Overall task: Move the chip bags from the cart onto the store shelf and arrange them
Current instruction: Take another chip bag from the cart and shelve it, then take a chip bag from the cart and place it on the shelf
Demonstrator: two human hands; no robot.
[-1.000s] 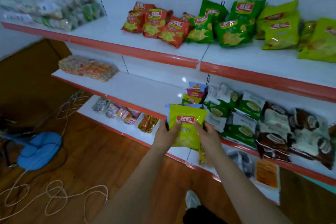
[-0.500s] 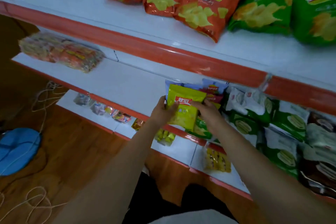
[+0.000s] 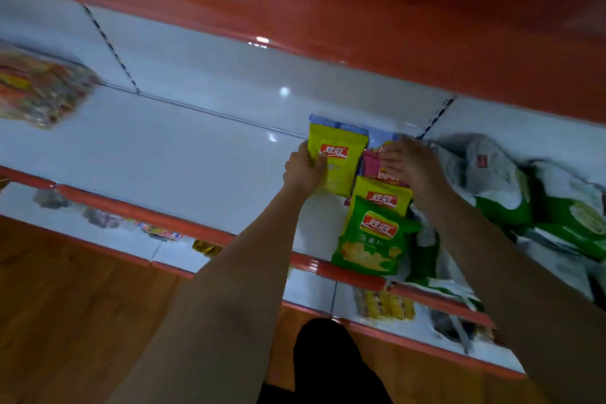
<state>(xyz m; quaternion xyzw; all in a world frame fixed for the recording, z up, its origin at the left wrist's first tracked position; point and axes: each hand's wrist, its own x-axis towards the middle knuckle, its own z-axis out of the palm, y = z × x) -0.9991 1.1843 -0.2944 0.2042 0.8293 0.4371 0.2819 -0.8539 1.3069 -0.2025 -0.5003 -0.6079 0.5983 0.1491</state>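
While the left hand (image 3: 306, 170) grips the lower left edge of a yellow chip bag (image 3: 337, 162), thumb curled over its front, the placing step looks close to done: the bag lies on the white middle shelf (image 3: 183, 154), back near the rear panel, its foot not far from the row of bags to its right. Far to the left on the same shelf sits one blurred bundle of orange and yellow packets (image 3: 39, 88), well apart from the work. Right of the held bag, the right hand (image 3: 410, 162) is spread flat, fingers straight, pressing on a pink bag (image 3: 373, 164) with a blue bag (image 3: 382, 138) showing behind it; it holds nothing. Just below them a second yellow bag (image 3: 382, 195) overlaps a green chip bag (image 3: 372, 236) that reaches the red shelf edge (image 3: 144, 211). So the count here is two yellow, one green, one pink and at least one blue; another blue strip peeks above the held bag, and whether that is a separate bag I cannot tell. Further right lie several green-and-white bags (image 3: 511, 197), too smeared to count. The next move, as I judge it, calls for letting go with the left hand and squaring the yellow bag beside its neighbours so it faces front. The cart is not in view.
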